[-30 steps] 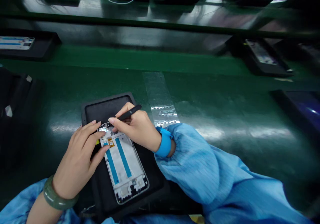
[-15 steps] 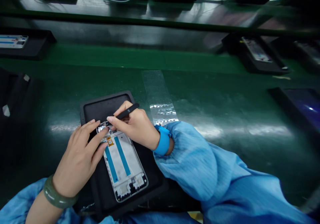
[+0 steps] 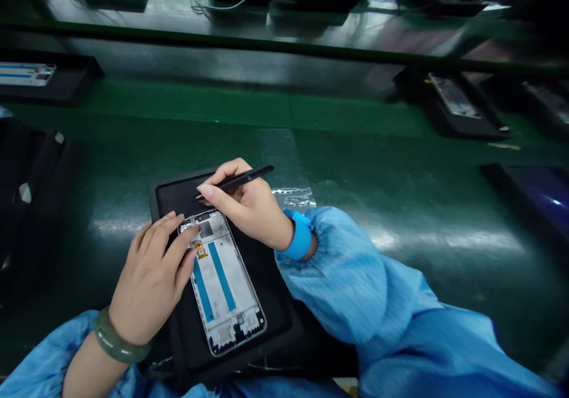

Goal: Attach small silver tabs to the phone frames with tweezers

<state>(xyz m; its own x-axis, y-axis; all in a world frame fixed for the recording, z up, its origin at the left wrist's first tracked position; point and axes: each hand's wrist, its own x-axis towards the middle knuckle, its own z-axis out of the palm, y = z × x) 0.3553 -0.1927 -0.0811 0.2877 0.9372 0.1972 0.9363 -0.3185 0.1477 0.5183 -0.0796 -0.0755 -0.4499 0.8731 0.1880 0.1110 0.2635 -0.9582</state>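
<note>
A phone mid-frame (image 3: 226, 285), silvery with two blue adhesive strips and a small orange flex cable (image 3: 201, 250), lies tilted in a black tray (image 3: 162, 192). My left hand (image 3: 153, 267) holds its upper left edge, with the index fingertip pressed on the upper part and the other fingers along the edge. Just above the frame's top end, my right hand (image 3: 249, 208) is closed on black tweezers (image 3: 249, 176), pen-like in the grip. Their tips point left over the tray, apart from the frame. Whether anything sits between the tips is too small to tell.
A clear plastic strip (image 3: 284, 155) lies on the green bench behind my right hand. More black trays with phone frames (image 3: 456, 96) stand at the back left and right. Dark trays (image 3: 26, 167) are at the left, and a dark glossy panel (image 3: 542, 188) at the right.
My right hand has lifted the tweezers up and away from the frame's top end, uncovering that part. My left hand stays on the frame. The whole view has shifted slightly.
</note>
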